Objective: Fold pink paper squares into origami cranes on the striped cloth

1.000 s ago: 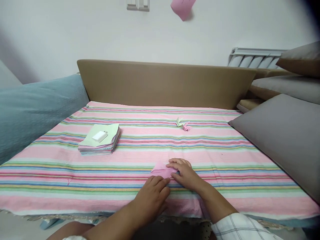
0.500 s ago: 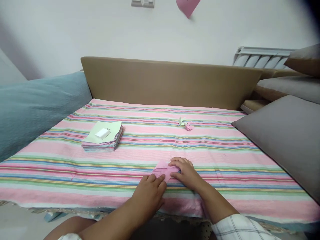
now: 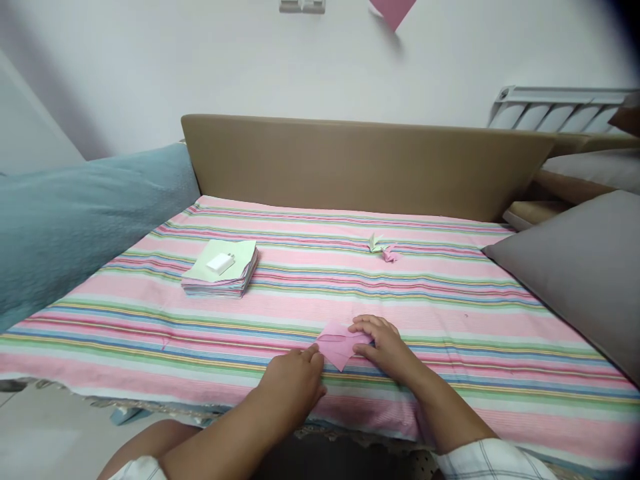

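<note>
A partly folded sheet of pink origami paper [image 3: 340, 347] lies flat near the bed's front edge, a crease across its upper part and one point towards me. The fingers of my left hand [image 3: 295, 380] are bent together at its left corner. Over its right corner, my right hand [image 3: 383, 347] grips with the thumb below and the fingers above. Farther back, a pink folded paper bird [image 3: 391, 255] sits beside a pale green one [image 3: 375, 243]. A stack of coloured paper [image 3: 220, 290] at the left carries a white charger plug [image 3: 220, 263].
Striped cloth [image 3: 310, 267] covers the surface. A brown backboard [image 3: 360, 167] rises behind it. On the left is a blue covered armrest [image 3: 100, 220], and grey cushions [image 3: 575, 247] pile up on the right. A radiator [image 3: 560, 110] shows behind.
My left hand has slid from the paper's front part to its left corner, uncovering the front point. The right hand keeps its place on the paper. The whole view has shifted slightly.
</note>
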### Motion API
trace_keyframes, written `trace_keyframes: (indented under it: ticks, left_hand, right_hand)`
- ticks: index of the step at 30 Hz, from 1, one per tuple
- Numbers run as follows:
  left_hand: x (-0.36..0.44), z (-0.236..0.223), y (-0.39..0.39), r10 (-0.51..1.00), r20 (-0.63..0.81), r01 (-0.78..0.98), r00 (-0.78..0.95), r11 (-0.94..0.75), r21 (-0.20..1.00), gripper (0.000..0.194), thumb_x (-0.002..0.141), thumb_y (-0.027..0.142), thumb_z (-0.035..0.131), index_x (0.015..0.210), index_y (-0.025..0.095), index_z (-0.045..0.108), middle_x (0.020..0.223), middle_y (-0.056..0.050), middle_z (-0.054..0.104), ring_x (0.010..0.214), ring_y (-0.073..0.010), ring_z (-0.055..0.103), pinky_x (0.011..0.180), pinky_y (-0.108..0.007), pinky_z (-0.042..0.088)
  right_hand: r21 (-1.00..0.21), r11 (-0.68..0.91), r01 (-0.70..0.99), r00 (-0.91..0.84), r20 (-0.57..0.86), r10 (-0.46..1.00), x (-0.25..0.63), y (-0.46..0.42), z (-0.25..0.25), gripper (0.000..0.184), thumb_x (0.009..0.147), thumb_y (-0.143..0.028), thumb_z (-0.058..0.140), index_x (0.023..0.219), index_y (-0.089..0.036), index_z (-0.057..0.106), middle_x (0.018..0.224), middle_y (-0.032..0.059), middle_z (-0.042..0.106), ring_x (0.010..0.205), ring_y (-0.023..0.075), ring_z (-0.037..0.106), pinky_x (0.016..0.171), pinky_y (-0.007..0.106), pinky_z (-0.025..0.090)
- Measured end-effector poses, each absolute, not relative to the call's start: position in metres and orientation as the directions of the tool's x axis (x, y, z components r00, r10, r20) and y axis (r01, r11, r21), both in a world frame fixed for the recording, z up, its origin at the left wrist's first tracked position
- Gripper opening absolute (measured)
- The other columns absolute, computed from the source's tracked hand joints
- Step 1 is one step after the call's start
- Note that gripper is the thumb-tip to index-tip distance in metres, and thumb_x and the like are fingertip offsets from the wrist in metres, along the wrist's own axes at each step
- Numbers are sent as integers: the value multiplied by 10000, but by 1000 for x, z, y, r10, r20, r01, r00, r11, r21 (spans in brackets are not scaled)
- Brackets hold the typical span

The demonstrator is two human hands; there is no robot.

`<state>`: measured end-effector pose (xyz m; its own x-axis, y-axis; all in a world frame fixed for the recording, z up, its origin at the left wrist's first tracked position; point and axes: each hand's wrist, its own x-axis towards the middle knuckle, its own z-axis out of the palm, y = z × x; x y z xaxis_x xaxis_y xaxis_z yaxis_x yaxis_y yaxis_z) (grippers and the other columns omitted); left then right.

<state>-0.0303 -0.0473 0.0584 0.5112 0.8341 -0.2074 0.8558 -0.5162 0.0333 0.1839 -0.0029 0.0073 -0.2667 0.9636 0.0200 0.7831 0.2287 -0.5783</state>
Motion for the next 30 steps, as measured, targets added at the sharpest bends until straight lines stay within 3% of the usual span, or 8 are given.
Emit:
trace_keyframes:
  ticks: [4,8,11,14,18,24,30]
  left_hand:
    - [-39,66,-42,863,-185,879,469,-478,0,275,776,311,569,998,152,596,948,-103,672,802,-284,642,645,-408,523]
    - [-38,73,-44,889,-114,892,443,-450,-40,290,876,333,409,807,162,633,770,-91,675,747,-264,633,639,-390,504]
    - [-25,64,-50,757,-41,758,652,-651,42,219,871,306,438,916,184,615,1058,-78,647,906,-232,592,786,-382,484]
    - [-13,46,-54,684,-85,689,725,-721,71,354,800,394,564,1080,178,553,1341,-86,462,1012,-270,537,778,-400,498]
    - [-6,32,-51,681,-143,693,718,-718,60,426,782,398,592,1137,175,517,1374,-91,420,1021,-284,519,781,-435,496]
    - [-6,33,-47,672,-163,684,723,-729,32,362,798,334,572,1117,172,518,1363,-90,429,971,-277,543,729,-434,508]
    - [-7,30,-46,671,-168,685,723,-728,41,342,795,312,569,1106,176,524,1364,-88,427,982,-272,546,759,-426,499]
  right_hand:
    - [-584,229,778,-268,22,963,184,-3,7,297,719,-273,594,1013,-299,628,1205,13,553,1140,229,444,967,418,267]
    - [-597,228,769,-269,21,963,185,-3,7,301,711,-276,604,1010,-298,630,1199,11,555,1137,230,443,965,420,265]
    - [-598,241,764,-280,28,960,185,-2,8,303,709,-277,611,1011,-295,631,1198,17,553,1135,234,442,962,425,261]
    - [-600,247,761,-282,38,959,186,-1,10,310,708,-270,616,1016,-292,629,1200,23,549,1135,234,441,958,423,264]
    - [-603,252,756,-290,36,956,185,-1,9,312,702,-282,637,1013,-290,627,1188,23,556,1127,233,447,960,421,263]
    - [-592,261,763,-256,94,962,180,-2,6,375,640,-398,710,987,-284,625,1154,23,567,1116,239,446,971,434,247]
    - [-634,257,730,-271,77,960,186,2,7,323,662,-230,674,978,-271,622,1148,21,576,1084,228,470,937,420,301]
